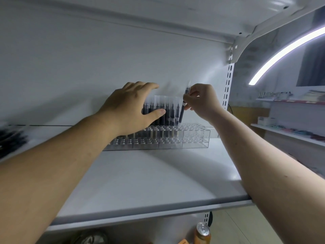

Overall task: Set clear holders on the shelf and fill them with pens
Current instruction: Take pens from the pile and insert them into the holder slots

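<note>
A row of clear holders (195,138) stands on the white shelf (149,182) near its back wall. Several dark pens with clear caps (168,110) stand upright in the left and middle holders; the rightmost holder looks empty. My left hand (130,110) reaches over the standing pens, fingers spread across their tops and thumb against their front. My right hand (202,103) pinches one dark pen (182,110), tilted slightly, at the right end of the standing group, its lower end at the holder's top.
A blurred pile of dark pens (10,140) lies at the far left of the shelf. A slotted upright (228,81) marks the shelf's right end. A drink can (202,233) stands below the shelf. Other stocked shelves (290,132) run along the right.
</note>
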Demonstrator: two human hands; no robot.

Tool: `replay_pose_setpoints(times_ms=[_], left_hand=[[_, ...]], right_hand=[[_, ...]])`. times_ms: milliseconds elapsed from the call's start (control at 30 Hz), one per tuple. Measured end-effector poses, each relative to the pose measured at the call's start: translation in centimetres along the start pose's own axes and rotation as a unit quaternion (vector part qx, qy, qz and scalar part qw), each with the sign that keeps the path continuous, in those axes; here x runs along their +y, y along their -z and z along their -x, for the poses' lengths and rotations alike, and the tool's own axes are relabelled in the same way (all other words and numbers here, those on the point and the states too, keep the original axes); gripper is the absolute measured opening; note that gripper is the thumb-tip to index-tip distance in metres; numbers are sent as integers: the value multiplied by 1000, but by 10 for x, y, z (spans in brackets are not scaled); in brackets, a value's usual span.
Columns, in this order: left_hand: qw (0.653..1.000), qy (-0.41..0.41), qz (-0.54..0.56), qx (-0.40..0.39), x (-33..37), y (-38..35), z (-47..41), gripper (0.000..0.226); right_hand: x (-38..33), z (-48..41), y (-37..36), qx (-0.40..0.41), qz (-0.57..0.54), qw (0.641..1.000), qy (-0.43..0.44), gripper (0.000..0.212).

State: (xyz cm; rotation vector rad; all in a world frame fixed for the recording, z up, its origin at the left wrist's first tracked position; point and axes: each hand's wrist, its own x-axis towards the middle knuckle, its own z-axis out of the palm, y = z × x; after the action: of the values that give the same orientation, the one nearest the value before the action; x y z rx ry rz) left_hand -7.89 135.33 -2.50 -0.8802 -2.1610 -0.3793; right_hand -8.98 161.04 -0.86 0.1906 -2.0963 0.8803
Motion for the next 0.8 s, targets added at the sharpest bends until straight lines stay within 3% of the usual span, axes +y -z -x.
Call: replay_pose_setpoints(times_ms=[433,700,800], left_hand=[[1000,19,-2,-9,-4,-3,-1,80],[1000,25,-10,-13,-5,-3,-1,82],[999,26,-10,-15,-5,-3,-1,83]], right_hand=[[-1,7,-4,-105,75,992,-11,9],[0,6,-3,-116,78,990,-29,15],[4,7,-4,-158,109,981,-33,17]])
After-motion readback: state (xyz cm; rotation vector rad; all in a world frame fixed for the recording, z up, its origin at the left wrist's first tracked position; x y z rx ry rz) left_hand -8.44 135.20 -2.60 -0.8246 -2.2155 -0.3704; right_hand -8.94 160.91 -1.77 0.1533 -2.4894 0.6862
